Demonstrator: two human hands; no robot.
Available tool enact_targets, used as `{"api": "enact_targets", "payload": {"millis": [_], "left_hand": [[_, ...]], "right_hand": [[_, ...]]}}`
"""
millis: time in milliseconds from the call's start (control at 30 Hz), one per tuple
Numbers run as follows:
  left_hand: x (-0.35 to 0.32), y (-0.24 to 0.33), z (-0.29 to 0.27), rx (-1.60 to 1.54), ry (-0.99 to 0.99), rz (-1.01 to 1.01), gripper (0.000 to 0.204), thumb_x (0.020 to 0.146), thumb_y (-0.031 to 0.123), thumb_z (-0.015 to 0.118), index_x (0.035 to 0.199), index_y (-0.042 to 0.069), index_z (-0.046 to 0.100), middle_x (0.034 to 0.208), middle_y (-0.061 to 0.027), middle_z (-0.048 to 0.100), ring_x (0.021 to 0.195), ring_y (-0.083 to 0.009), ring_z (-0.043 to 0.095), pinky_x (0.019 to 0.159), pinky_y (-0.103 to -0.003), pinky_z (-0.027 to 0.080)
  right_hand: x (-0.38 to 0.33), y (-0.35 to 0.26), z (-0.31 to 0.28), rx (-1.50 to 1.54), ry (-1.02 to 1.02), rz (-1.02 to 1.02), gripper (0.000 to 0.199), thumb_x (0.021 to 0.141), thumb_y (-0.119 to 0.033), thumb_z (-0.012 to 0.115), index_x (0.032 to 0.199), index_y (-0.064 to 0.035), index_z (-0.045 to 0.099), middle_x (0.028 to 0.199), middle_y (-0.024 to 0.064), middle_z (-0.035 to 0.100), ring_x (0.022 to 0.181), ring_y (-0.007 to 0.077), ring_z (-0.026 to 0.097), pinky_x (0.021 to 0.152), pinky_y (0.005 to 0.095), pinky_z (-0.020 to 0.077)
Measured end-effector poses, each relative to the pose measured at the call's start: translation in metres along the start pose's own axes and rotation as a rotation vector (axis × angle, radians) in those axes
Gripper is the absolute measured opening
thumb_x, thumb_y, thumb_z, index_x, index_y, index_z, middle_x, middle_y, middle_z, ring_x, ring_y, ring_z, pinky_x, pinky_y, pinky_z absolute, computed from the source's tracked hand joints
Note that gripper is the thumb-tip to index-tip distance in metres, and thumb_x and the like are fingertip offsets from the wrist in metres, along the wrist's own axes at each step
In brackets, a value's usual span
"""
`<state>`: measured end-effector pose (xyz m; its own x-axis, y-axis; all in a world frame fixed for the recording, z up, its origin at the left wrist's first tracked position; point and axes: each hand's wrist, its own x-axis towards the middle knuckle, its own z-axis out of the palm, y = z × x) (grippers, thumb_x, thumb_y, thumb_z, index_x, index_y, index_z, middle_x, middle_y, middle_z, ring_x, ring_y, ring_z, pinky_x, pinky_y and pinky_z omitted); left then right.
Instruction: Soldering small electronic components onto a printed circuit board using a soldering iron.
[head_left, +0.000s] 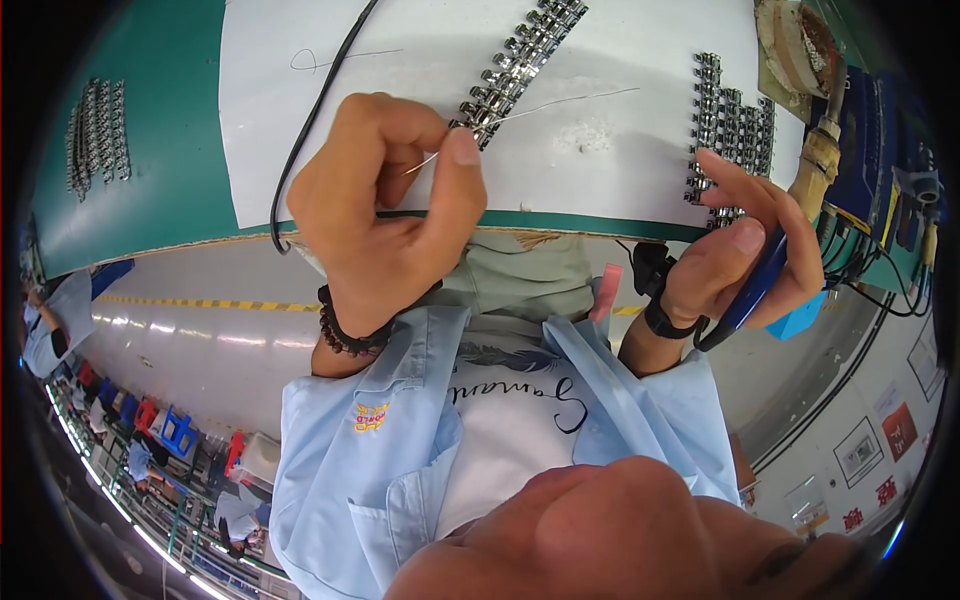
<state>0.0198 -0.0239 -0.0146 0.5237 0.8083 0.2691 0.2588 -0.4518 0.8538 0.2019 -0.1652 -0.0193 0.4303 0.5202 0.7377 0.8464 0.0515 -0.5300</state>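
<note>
My left hand (390,190) pinches a thin solder wire (570,99) between thumb and forefinger; its free end stretches to the right above the white sheet. Just beyond those fingertips lies a slanted row of small shiny metal connectors (520,65), its near end partly covered by the fingers. My right hand (745,240) is wrapped round the blue handle of a soldering iron (816,165). The iron points away from me, its metal shaft over a round, crusted holder at the far right. More rows of connectors (735,130) lie beside the right fingers, which hide their near end.
A white sheet (270,130) covers much of the green table (180,160). A black cable (318,110) crosses it left of my left hand, near a loose wire piece (345,56). Connector rows (97,135) lie far left. A blue box-like unit (865,150) with cables stands right.
</note>
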Motion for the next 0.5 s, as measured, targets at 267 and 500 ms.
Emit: {"api": "enact_targets", "payload": {"millis": [267, 500], "left_hand": [[-0.005, -0.009, -0.001, -0.291, 0.343, 0.094, 0.023, 0.078, 0.002, 0.072, 0.073, 0.003, 0.049, 0.054, 0.0059, 0.035, 0.049, -0.0030, 0.023, 0.047, -0.022, 0.015], [-0.006, -0.011, -0.005, -0.324, 0.332, 0.114, 0.025, 0.079, 0.003, 0.072, 0.072, 0.004, 0.048, 0.052, 0.0071, 0.032, 0.050, -0.0023, 0.022, 0.047, -0.021, 0.015]], "right_hand": [[-0.007, -0.013, 0.008, 0.195, 0.046, 0.065, 0.040, 0.100, -0.037, 0.045, 0.112, 0.0017, 0.045, 0.075, 0.0257, 0.067, 0.052, 0.0209, 0.059, 0.050, 0.0269, 0.0488], [-0.006, -0.012, 0.024, 0.340, 0.065, -0.182, 0.049, 0.101, -0.043, 0.037, 0.111, 0.0038, 0.047, 0.052, 0.0124, 0.057, 0.041, 0.0139, 0.050, 0.042, 0.0227, 0.0428]]}}
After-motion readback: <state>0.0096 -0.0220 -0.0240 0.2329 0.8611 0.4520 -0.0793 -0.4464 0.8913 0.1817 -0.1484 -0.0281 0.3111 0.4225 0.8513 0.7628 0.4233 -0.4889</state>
